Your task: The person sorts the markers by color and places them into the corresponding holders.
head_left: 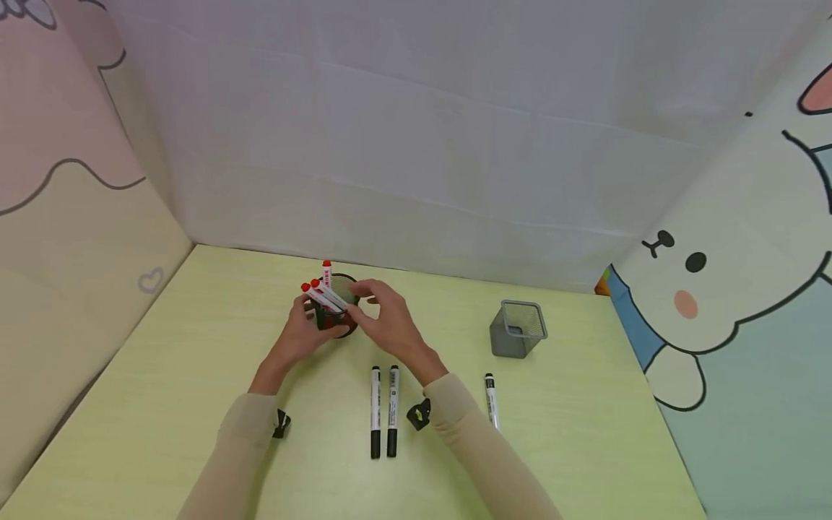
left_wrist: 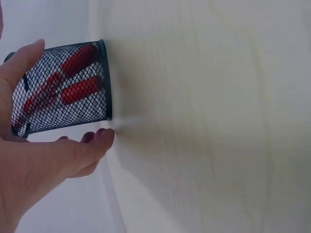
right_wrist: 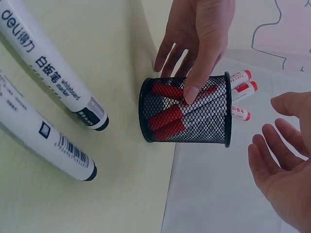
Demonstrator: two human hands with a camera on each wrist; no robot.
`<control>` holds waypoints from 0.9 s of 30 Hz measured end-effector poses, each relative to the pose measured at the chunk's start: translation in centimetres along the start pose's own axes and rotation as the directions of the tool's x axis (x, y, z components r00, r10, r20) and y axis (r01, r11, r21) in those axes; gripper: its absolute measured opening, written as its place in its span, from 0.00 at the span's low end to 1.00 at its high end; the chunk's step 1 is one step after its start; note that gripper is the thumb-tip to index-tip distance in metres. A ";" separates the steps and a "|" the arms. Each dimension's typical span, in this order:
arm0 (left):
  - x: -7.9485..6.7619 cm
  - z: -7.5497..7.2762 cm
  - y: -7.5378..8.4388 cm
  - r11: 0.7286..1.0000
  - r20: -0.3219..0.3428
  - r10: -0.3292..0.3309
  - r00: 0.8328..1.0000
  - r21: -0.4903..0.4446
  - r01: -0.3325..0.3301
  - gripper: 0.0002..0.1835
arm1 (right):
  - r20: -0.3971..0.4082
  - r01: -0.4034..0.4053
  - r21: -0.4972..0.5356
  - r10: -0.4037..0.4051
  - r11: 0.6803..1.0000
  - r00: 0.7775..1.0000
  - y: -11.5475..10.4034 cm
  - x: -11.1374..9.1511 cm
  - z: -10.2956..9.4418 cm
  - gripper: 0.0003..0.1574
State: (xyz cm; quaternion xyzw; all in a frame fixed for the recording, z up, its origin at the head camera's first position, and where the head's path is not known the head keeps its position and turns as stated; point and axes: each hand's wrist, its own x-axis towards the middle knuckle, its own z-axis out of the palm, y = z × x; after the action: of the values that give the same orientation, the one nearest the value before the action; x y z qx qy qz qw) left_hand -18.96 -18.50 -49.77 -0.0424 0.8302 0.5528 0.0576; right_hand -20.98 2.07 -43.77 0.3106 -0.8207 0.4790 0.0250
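A round black mesh pen cup point(right_wrist: 209, 128) stands on the table with three red-capped whiteboard markers point(head_left: 331, 297) in it, red caps down and red-tipped ends above the rim. My left hand point(head_left: 300, 336) holds the cup from the side, its thumb point(right_wrist: 193, 90) on the mesh and its fingers partly hidden behind. By the rim, on the other side, is my right hand point(head_left: 393, 323), fingers loosely bent and spread. The right wrist view shows nothing in its grasp and a gap between it and the markers point(right_wrist: 243, 90).
Two black-capped whiteboard markers point(head_left: 375, 404) point(head_left: 393, 412) lie side by side in front of the cup. Another black marker point(head_left: 491, 397) lies partly behind the right sleeve. A square grey mesh pen cup point(head_left: 510, 341) stands to the right. A white wall sheet point(head_left: 416, 217) borders the back.
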 end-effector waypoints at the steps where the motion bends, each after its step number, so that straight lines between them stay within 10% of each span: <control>1: -0.2 -0.1 0.0 1.000 0.000 -0.003 1.000 0.004 0.003 0.57 | -0.004 0.001 -0.006 -0.001 1.000 1.000 0.0 -0.2 -0.1 0.23; 27: -4.2 -0.9 0.1 0.991 -0.011 -0.013 1.000 0.130 0.015 0.26 | -0.052 -0.032 -0.075 0.028 0.997 0.998 1.6 -5.2 -3.7 0.22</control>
State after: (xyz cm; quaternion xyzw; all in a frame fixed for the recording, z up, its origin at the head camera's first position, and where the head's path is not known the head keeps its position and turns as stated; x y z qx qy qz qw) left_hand -14.87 -19.25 -48.76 -0.0470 0.8645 0.4968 0.0601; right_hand -18.64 8.13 -44.77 0.2847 -0.8420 0.4556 0.0503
